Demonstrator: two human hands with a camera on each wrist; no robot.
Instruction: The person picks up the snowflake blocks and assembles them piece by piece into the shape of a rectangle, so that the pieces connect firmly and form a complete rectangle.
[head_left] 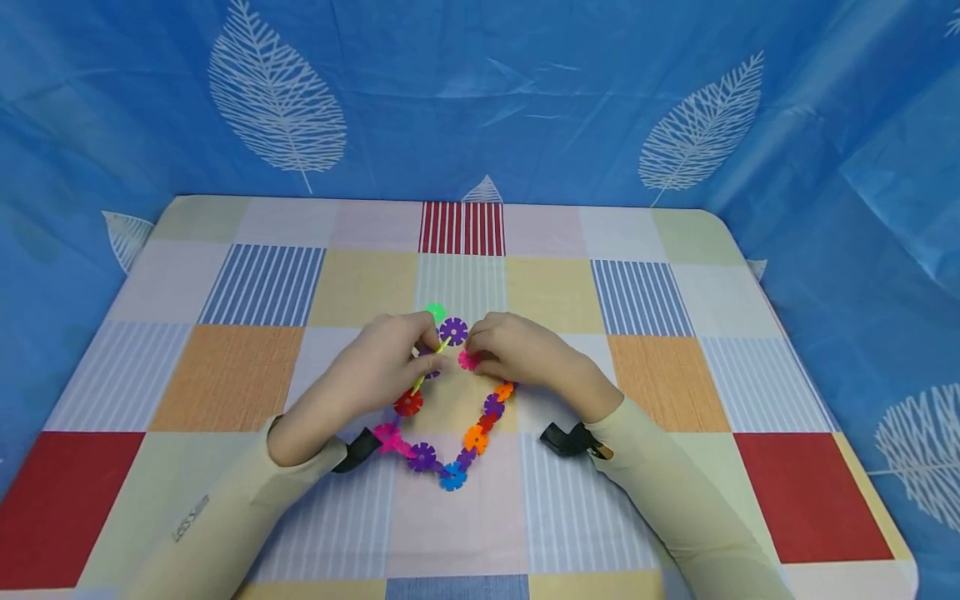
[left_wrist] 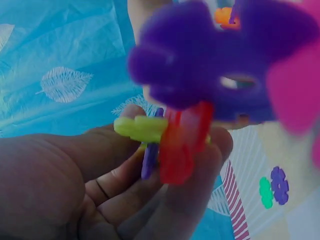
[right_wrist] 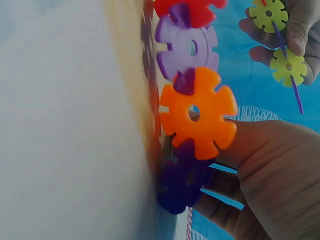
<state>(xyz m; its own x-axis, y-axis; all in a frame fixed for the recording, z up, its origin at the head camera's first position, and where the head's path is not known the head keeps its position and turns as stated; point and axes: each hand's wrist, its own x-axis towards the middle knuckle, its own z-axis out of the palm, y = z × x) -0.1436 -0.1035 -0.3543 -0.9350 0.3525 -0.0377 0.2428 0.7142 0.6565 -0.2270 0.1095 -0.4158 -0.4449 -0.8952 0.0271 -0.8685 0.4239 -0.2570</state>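
A chain of notched plastic snowflake discs hangs between both hands in a loop open at the far side. My left hand (head_left: 390,358) pinches its left end, where yellow discs (right_wrist: 288,67) alternate with purple ones seen edge-on. A red disc (head_left: 408,403) follows below. My right hand (head_left: 525,354) holds the other end by a pink disc (head_left: 468,360), partly covered by the fingers. Below that hand, the right wrist view has an orange disc (right_wrist: 197,115) slotted into purple ones. At the loop's near end is a blue disc (head_left: 453,476).
Just beyond the hands, a loose green disc (head_left: 435,312) and a loose purple disc (head_left: 453,332) lie on the table. A patchwork-patterned cloth (head_left: 360,283) covers the table. Blue sheeting (head_left: 480,100) with white leaves hangs behind and at the sides.
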